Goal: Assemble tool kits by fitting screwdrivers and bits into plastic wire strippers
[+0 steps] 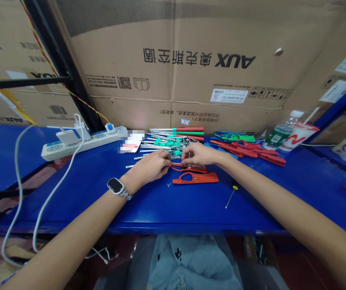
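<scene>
My left hand point(156, 163), fingers closed, grips the front end of an open orange lighter casing point(195, 169) with parts showing inside it. My right hand point(200, 154) is over the same casing with thumb and fingertips pinched together; what they hold, if anything, is too small to make out. Just in front lies a matching orange casing half point(201, 178), flat on the table, with a looped opening. A tiny screw-like piece point(169, 185) is left of that half. Behind my hands are several metal lighter tubes point(149, 151) and green inner parts point(177, 153).
A screwdriver with a yellow handle point(235, 188) lies on the blue table point(161, 209). Red casings point(251, 152), a bottle point(278, 135) and a cup point(300, 137) are at the right. A power strip point(96, 139) is at the left; a cardboard box point(173, 84) stands behind.
</scene>
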Demonstrator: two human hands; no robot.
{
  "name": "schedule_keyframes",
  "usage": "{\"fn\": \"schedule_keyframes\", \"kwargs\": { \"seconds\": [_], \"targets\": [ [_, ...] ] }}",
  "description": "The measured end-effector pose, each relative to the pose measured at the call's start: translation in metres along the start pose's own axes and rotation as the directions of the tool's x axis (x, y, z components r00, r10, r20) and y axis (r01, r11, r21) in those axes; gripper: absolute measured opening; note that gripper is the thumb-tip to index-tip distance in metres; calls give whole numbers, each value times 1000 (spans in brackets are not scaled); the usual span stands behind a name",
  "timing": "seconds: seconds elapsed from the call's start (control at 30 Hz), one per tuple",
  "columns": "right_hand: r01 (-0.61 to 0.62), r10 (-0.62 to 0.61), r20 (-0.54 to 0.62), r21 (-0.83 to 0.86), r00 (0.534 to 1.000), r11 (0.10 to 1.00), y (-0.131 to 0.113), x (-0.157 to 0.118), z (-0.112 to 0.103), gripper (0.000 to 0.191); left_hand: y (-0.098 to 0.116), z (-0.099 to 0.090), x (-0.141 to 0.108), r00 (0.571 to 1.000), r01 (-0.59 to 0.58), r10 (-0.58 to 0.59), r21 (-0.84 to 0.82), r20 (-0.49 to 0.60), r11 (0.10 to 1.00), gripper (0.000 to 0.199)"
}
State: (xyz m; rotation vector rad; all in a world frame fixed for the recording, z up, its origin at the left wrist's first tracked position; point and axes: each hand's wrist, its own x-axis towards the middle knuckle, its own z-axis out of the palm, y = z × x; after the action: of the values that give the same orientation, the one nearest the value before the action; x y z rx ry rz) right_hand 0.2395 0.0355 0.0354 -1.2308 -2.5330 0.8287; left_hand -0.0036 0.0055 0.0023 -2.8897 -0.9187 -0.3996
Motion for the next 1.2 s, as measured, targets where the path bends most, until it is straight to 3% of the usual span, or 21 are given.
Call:
{"fn": "schedule_keyframes", "kwargs": {
  "seconds": [0.17, 0.37, 0.6, 0.83, 0.97, 1.2],
  "targets": [
    [8, -9, 16, 37, 1000, 999, 4, 5, 1, 7, 1, -1, 0, 1000, 5, -5, 27, 15, 1000, 23],
    [-34, 39, -52, 95, 998, 995, 5, 4, 8, 5, 0, 0, -1, 1000, -4, 4, 23, 1, 1000, 23],
    [26, -5, -116, 174, 993, 984, 17, 3, 19, 4, 2, 7, -11, 999, 4, -4, -5, -49, 1000, 37],
    [103, -97, -257, 10, 961, 995, 14, -6, 27, 7, -9, 12, -11, 995, 83, -91, -156, -51, 984, 30],
    [118, -118, -257, -16, 959, 993, 12, -6, 28, 7, -19, 17, -13, 986, 115, -141, -247, -93, 962, 23],
    [111, -107, -243, 5, 964, 994, 14, -8, 29, 7, -25, 16, -14, 980, 168, -187, -207, -73, 964, 18]
  ]
}}
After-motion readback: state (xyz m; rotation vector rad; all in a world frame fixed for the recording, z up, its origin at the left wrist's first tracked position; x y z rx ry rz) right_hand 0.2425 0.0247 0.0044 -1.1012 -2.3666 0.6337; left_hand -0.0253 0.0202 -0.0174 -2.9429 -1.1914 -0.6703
